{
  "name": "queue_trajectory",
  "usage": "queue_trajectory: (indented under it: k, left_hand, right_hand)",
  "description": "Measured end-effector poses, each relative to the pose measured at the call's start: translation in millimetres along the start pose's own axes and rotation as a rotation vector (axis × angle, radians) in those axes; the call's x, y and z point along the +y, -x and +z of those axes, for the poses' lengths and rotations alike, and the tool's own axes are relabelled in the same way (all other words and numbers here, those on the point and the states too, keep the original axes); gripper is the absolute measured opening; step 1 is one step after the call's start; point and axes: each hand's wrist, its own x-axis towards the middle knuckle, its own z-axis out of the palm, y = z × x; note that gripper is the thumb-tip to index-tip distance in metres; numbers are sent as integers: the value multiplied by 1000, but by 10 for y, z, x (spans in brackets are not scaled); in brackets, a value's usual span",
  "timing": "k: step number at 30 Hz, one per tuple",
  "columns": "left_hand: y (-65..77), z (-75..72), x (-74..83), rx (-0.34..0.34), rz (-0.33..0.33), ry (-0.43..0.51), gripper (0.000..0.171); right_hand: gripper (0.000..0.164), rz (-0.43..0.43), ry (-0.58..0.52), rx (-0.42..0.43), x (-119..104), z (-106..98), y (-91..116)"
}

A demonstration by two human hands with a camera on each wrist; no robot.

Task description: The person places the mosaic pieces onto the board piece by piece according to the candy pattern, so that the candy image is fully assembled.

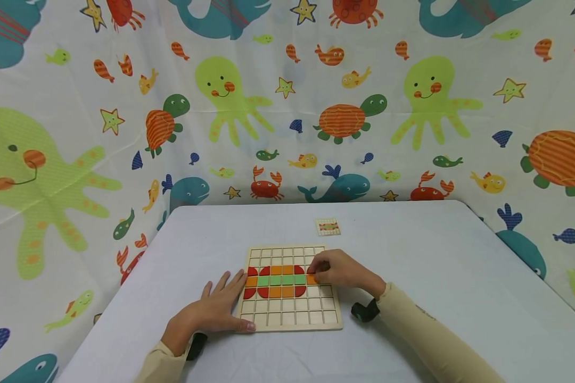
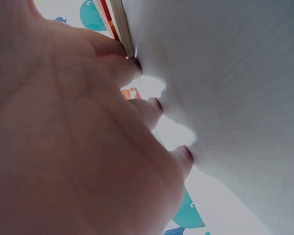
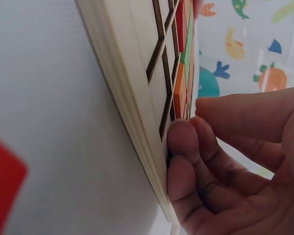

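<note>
A square wooden grid board (image 1: 311,319) lies on the table, with colored tiles in its cells. Green square tiles (image 1: 281,280) form the middle row, with orange tiles (image 1: 281,291) above and below and red rounded tiles (image 1: 300,291) at the corners. My left hand (image 1: 215,308) is spread flat at the board's left side, thumb on its lower left corner. At the right side, my right hand (image 1: 337,270) has its fingers curled, pinching a mostly hidden red tile (image 1: 310,269) over a cell. An orange tile (image 3: 180,90) sits beside those fingertips in the right wrist view.
Behind the board, a small card (image 1: 328,226) shows a similar colored pattern on a grid. The white table (image 1: 412,244) meets a curtain (image 1: 287,122) printed with sea animals. A blurred red shape (image 3: 7,186) appears low in the right wrist view.
</note>
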Motion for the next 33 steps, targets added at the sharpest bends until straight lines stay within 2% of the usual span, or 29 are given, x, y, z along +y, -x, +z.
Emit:
queue_trajectory:
  k: [7,16,23,27,33]
  left_hand:
    - [15,7,1,-6,-13,4,130]
    - [9,6,12,0,-5,-10,130]
    - [-3,2,24,-3,-6,-10,130]
    - [-11,4,19,-5,-8,-15,130]
    - [-27,12,9,-7,-12,-14,130]
  right_hand:
    - [13,5,-61,5,51,-17,105]
    - [46,12,-132,-25,40,-110,339]
    - [51,18,-125,-58,84,-211,560]
    - [56,55,-93,-55,78,-264,667]
    - [65,158,-39,-60,92,-317,807]
